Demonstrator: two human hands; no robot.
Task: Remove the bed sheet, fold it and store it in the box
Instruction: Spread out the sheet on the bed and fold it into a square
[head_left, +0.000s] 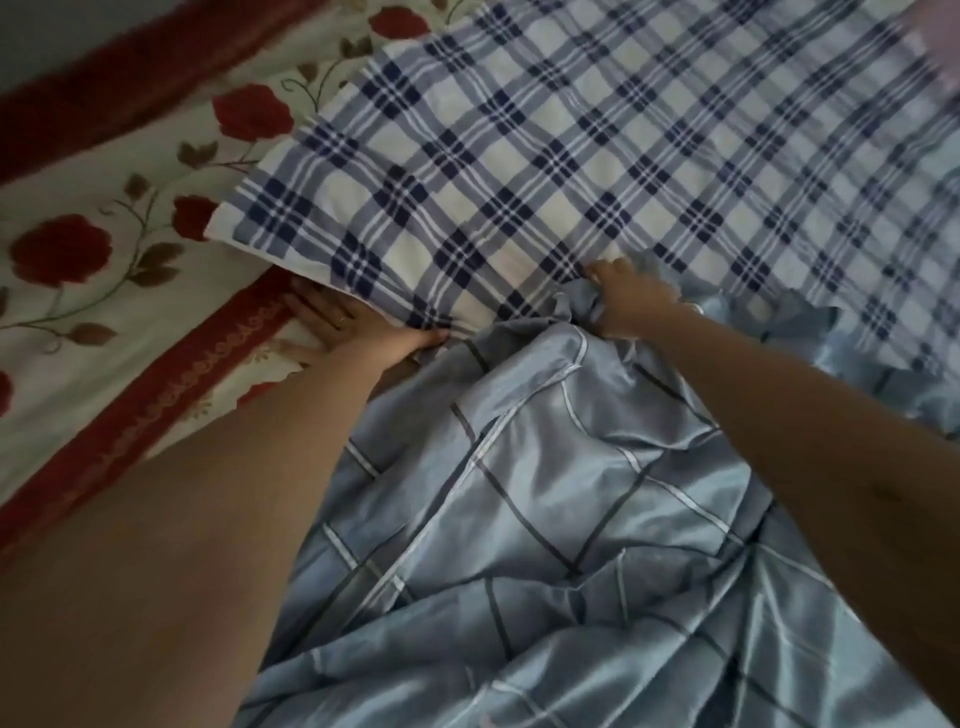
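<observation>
My right hand grips a bunch of the blue sheet, which lies below it. My left hand is flat, fingers straight, at the plaid pillow edge. Risk: the sheet snags under the pillow and drags it.

No readable text, label, brand or number anywhere on the bedding

Blue/white plaid pillow lies on rose-print cover w/ red border.
</observation>
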